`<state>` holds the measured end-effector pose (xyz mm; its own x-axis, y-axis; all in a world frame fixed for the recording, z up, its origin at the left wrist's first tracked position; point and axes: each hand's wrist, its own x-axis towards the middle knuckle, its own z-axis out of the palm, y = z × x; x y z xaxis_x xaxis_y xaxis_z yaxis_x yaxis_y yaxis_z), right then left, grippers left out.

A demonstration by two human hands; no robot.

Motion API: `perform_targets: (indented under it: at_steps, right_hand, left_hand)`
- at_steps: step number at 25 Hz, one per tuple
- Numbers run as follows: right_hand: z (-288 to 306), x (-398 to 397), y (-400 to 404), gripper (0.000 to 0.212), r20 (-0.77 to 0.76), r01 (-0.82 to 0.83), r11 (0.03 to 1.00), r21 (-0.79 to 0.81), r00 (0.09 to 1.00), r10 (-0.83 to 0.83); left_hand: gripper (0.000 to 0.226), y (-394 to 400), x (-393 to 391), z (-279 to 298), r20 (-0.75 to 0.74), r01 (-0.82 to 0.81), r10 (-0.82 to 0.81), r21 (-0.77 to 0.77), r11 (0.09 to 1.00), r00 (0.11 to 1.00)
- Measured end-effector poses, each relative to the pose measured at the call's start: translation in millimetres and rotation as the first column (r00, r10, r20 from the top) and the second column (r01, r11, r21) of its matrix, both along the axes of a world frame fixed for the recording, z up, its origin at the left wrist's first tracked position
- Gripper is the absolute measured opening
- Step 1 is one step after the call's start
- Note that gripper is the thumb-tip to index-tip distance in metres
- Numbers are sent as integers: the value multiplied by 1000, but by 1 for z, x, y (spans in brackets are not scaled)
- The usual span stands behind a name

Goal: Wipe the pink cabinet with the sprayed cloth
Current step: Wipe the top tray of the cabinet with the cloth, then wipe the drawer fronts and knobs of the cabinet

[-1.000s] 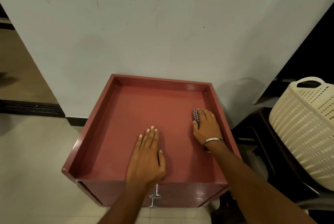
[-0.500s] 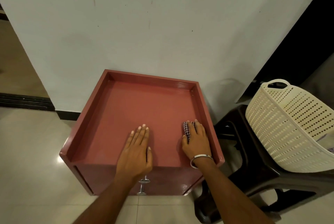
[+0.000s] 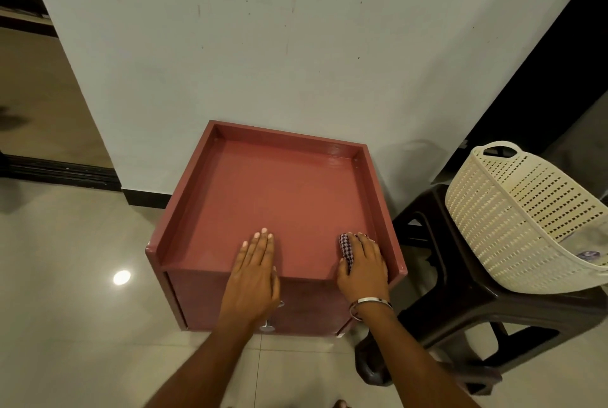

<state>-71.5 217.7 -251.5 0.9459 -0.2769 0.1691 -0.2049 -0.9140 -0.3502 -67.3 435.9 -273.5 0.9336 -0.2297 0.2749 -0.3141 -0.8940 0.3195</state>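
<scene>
A pink cabinet (image 3: 279, 197) with a raised rim around its top stands on a pale tiled floor (image 3: 65, 325) against a white wall (image 3: 263, 45), at the centre of the view. The left hand (image 3: 255, 271) lies flat on the front edge of the top, at 6 o'clock, fingers straight and together, holding nothing. The right hand (image 3: 363, 267), a metal bangle (image 3: 371, 303) on its wrist, presses a checked cloth (image 3: 346, 249) onto the top's front right corner, fingers over it. At 3 o'clock, a cream perforated basket (image 3: 513, 220) sits on a dark plastic stool (image 3: 460, 315).
</scene>
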Motion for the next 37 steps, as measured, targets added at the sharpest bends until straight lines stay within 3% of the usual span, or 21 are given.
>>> perform_targets:
  at_steps: [7, 10, 13, 19, 22, 24, 25, 26, 28, 31, 33, 37]
  right_hand:
    - [1, -25, 16, 54, 41, -3, 998, 61, 999, 0]
    - [-1, -37, 32, 58, 53, 3, 997, 79, 999, -7]
    - [-4, -46, 51, 61, 33, -41, 995, 92, 999, 38]
    - [-8, -60, 80, 55, 79, -243, 960, 135, 969, 234]
    - [-19, -66, 89, 55, 110, -354, 928, 119, 933, 342]
    - [-24, -67, 92, 59, 140, -403, 910, 102, 911, 388]
    - [-25, -67, 94, 59, 123, -429, 894, 126, 901, 415]
    - [-20, -72, 102, 56, 58, -457, 885, 93, 890, 453]
    - [-19, -86, 114, 53, -21, -465, 884, 60, 884, 466]
    - [-26, -96, 101, 59, 92, -573, 776, 264, 816, 571]
    - [-32, -104, 88, 57, 122, -598, 747, 290, 798, 591]
    - [-35, -101, 100, 55, 113, -466, 774, 429, 877, 466]
  left_hand:
    - [63, -9, -16, 1, -2, -34, 34, 0, 999, 999]
    - [62, -17, -30, 5, -35, 4, -7, -96, 995, 999]
    - [56, -27, -44, 16, -105, 47, -83, -312, 949, 991]
    - [24, -39, -61, 32, -195, -155, 26, -681, 716, 980]
    - [22, -40, -61, 23, -467, -435, 91, -712, 551, 880]
    - [24, -43, -62, 21, -679, -613, -61, -695, 377, 732]
    - [24, -43, -65, 21, -709, -658, -155, -699, 280, 688]
    - [25, -43, -68, 24, -710, -682, -213, -704, 197, 671]
    - [27, -34, -77, 27, -710, -704, -232, -700, 120, 665]
    - [26, -13, -91, 18, -731, -713, -204, -681, 165, 651]
    - [23, 0, -97, 9, -741, -708, -156, -671, 221, 653]
    - [18, 18, -103, -5, -750, -715, -82, -653, 251, 656]
